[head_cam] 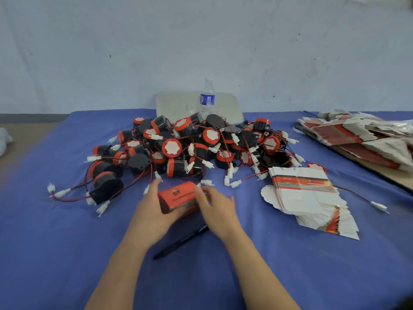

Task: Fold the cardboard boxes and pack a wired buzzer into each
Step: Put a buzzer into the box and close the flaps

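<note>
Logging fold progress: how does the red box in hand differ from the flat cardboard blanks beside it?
The red cardboard box is folded; the white cardboard blanks lie flat. The left hand and right hand hold the box; the blanks lie untouched. Both show red print.

We're over a blue-covered surface (pixel 67 253), and it's crowded.
A tangled heap of wired buzzers (pixel 192 148) fills the middle, leads trailing across the cloth; just right of it lies a fanned stack of flat cartons (pixel 306 198), with more cartons (pixel 357 135) at the far right edge. A black pen (pixel 181 242) lies nearer us, and a water bottle (pixel 207 99) stands behind the heap.
</note>
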`<state>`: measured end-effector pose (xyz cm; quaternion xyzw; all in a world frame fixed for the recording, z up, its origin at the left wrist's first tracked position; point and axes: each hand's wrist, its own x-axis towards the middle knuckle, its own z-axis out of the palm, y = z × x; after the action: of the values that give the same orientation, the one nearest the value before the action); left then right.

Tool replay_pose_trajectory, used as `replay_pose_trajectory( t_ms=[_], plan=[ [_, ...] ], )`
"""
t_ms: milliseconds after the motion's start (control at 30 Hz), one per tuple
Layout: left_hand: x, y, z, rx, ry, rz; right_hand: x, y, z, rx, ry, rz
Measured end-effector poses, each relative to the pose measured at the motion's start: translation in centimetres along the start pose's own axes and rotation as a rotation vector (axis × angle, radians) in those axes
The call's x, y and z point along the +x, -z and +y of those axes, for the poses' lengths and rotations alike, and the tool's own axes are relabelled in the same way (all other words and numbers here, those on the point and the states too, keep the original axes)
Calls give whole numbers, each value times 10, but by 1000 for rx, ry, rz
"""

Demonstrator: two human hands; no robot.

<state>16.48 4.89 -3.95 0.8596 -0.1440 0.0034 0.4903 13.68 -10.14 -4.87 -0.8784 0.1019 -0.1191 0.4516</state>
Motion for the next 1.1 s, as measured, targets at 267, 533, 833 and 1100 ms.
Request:
replay_pose_trajectory(
  t_ms=[267, 533, 833, 1100],
  plan=[
    [-3, -98, 219, -481, -551, -359, -82, 210, -10, 911, 60, 543],
    [-152, -282, 397, -721, -636, -638, -245, 390, 27, 492, -80, 1295],
    [-206, -355, 403, -319, -426, -972, -291, 400, 67, -169, -654, 1321],
    [-119, -263, 355, -799, -202, -810, -182, 323, 33, 389, -100, 1050]
  ],
)
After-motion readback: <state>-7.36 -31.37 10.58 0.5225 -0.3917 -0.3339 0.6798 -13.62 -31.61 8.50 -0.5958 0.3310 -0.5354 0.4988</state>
